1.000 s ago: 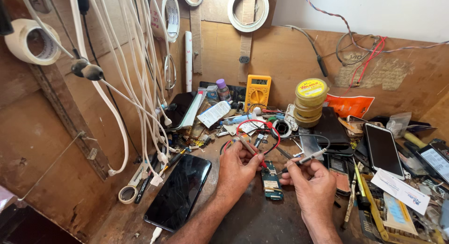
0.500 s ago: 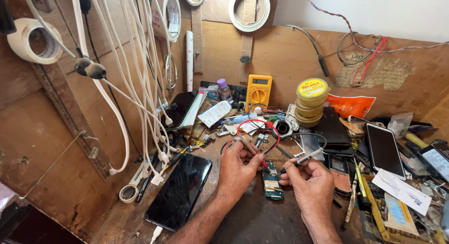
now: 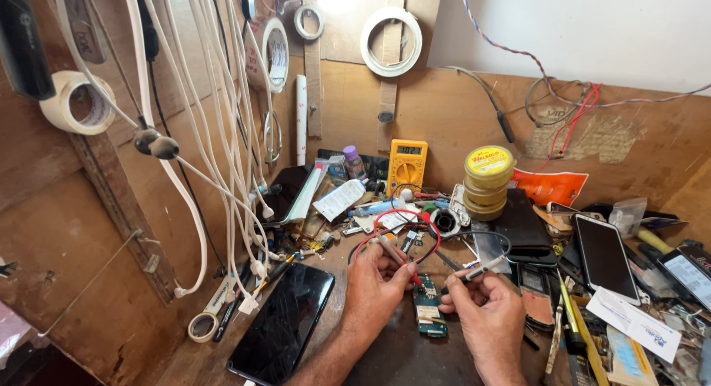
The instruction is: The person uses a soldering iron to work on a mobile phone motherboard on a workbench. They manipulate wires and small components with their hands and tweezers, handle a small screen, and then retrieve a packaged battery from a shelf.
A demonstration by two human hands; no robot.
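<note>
Cluttered wooden bench (image 3: pixel 185 356) was seen, yellow tins (image 3: pixel 488 182) stacked shut at centre right, contents hidden. At lower centre, a red probe (image 3: pixel 396 259) was pinched by the left hand (image 3: pixel 378 286) and a black probe (image 3: pixel 478 270) by the right hand (image 3: pixel 485 312), over a small circuit board (image 3: pixel 428 312); probe tips were hard to make out.

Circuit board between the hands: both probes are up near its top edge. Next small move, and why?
Probably lower the two tips onto contacts at the top of the small green circuit board. The left hand holds the red probe angled down at that edge, and the right hand aims the black probe at it from the other side. Whether either tip touches is too fine to tell.
</note>
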